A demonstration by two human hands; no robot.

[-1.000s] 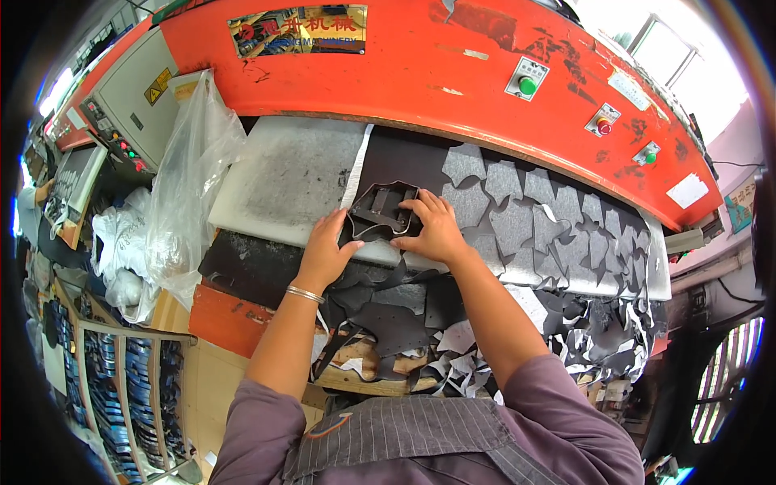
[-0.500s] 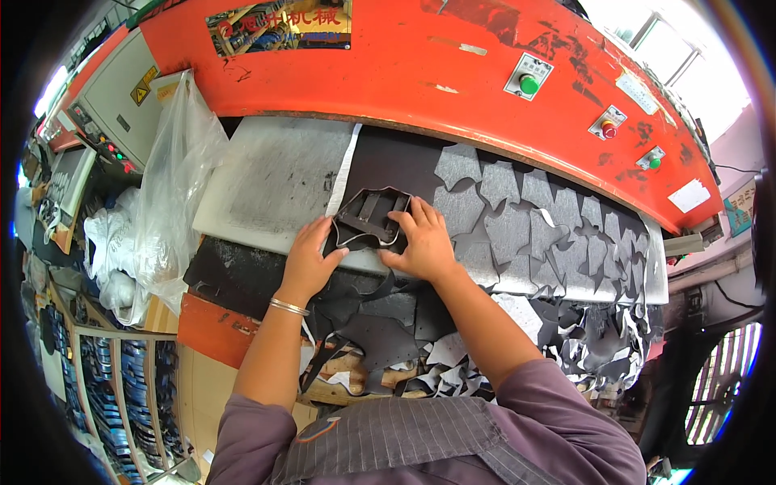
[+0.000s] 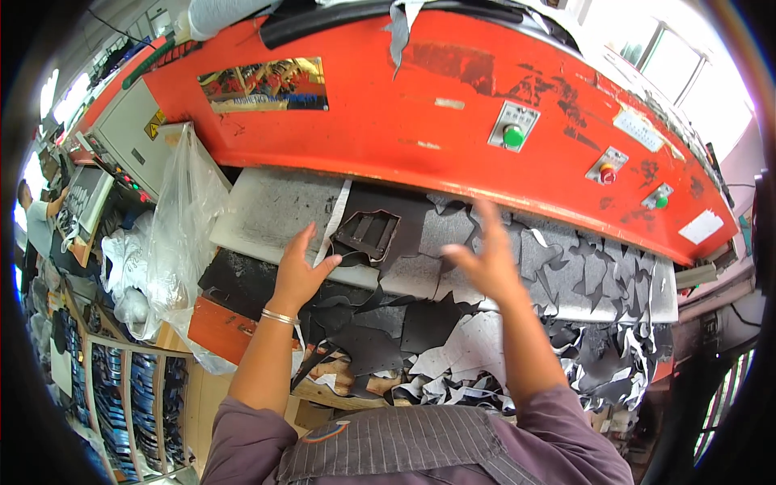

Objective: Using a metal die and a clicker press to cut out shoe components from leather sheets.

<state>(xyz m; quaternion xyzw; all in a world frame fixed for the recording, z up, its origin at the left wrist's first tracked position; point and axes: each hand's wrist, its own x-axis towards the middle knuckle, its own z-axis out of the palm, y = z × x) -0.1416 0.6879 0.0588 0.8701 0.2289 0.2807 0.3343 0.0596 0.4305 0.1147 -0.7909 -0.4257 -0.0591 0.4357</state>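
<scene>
A dark metal cutting die (image 3: 369, 232), with crossbars inside its outline, lies on a sheet of black material (image 3: 400, 212) on the pale cutting board (image 3: 279, 204). Just left of the die is my left hand (image 3: 299, 271), fingers spread and thumb pointing toward its lower left edge; it holds nothing. Well to the right of the die, my right hand (image 3: 491, 263) is raised over grey pieces, somewhat blurred, with thumb and fingers apart. Grey cut shapes (image 3: 543, 257) and torn-looking gaps cover the board's right part.
The red press beam (image 3: 364, 133) spans the back, carrying a green button (image 3: 513, 136) and a red button (image 3: 607, 173). Black and white scraps (image 3: 453, 356) heap along the front. A clear plastic bag (image 3: 182, 214) hangs at left, above racks of blue-black dies (image 3: 137, 396). Another person (image 3: 39, 226) stands far left.
Both hands have let go of the cutting die. My right hand has lifted and moved right; my left stays close by. The view has tilted up, showing more of the press top.
</scene>
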